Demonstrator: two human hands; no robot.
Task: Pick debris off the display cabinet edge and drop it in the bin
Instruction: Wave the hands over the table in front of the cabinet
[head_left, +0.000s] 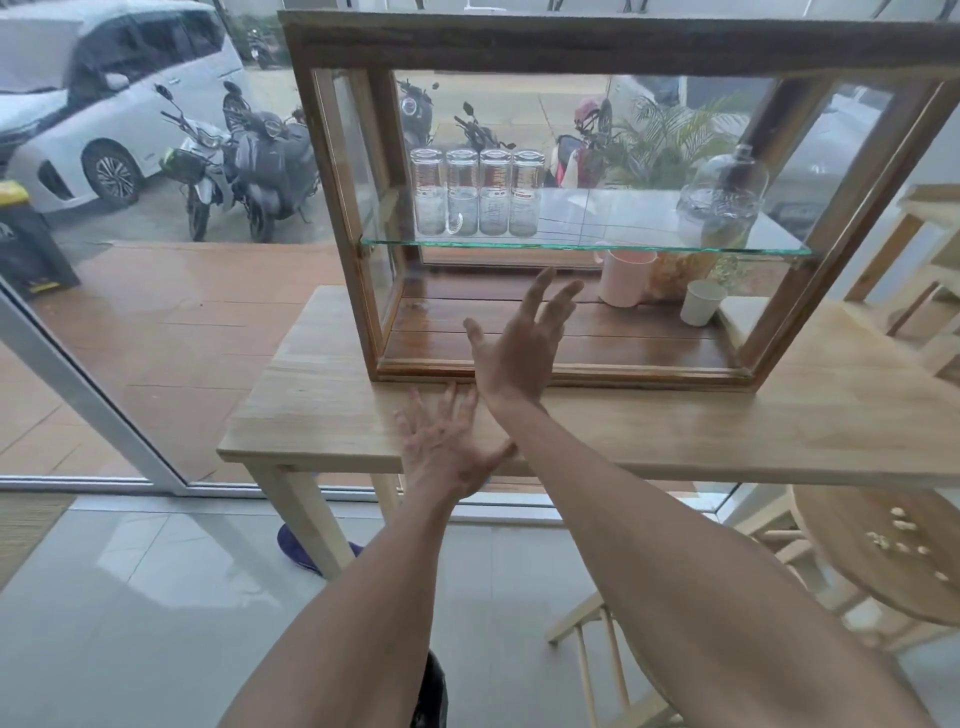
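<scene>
A wooden display cabinet (571, 371) with glass sides stands on a light wooden table (779, 431). My right hand (519, 348) is raised in front of the cabinet's lower front edge, fingers spread, holding nothing. My left hand (447, 441) lies just below it over the tabletop, palm down, fingers apart and pointing at the cabinet's bottom rail. I make out no debris on the edge. A dark object (431, 696) shows at the bottom between my forearms; I cannot tell whether it is the bin.
Inside the cabinet, several glasses (475, 192) and a glass dome (722, 202) stand on a glass shelf; a pink cup (623, 278) and a white cup (701, 301) sit on the floor. A round stool (883, 551) with crumbs stands right. A glass wall is behind.
</scene>
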